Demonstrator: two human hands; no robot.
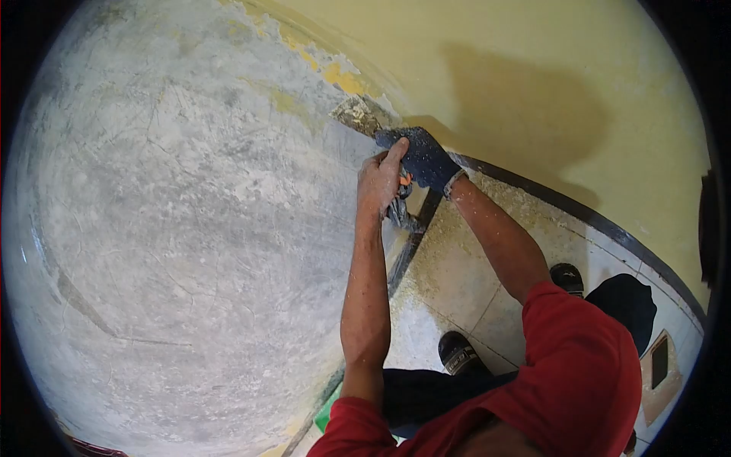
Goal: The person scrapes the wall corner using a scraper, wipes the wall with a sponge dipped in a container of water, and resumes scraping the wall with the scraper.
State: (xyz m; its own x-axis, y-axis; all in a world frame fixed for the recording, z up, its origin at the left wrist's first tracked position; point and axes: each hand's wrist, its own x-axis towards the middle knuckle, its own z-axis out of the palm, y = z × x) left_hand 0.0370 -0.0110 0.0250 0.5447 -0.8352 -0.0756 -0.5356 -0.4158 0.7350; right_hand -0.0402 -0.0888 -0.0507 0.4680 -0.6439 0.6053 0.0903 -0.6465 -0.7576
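At the far corner, where a scuffed grey wall (pixel 213 213) meets a yellow wall (pixel 647 137), a scraper (pixel 355 116) lies against the grey surface, its blade caked with pale residue. The right hand (pixel 422 160), in a dark blue knit glove, has its grip closed about the scraper, whose handle is hidden by the two hands. The bare left hand (pixel 378 183), dusted white, presses its thumb onto the glove; whether its fingers hold anything I cannot tell. Just below them hangs a crumpled grey cloth-like thing (pixel 403 217), partly covered. Patches of yellow paint (pixel 343 78) edge the grey wall beyond the blade. Dark skirting (pixel 571 202) borders the tiled floor (pixel 449 274), which is strewn with crumbs near the corner. The right forearm crosses over part of the floor, above two dark shoes (pixel 457 353). Near right, a dark rectangle (pixel 659 362) lies on a tan piece; near left of the red shirt (pixel 579 350), a green object (pixel 326 410) peeps out.
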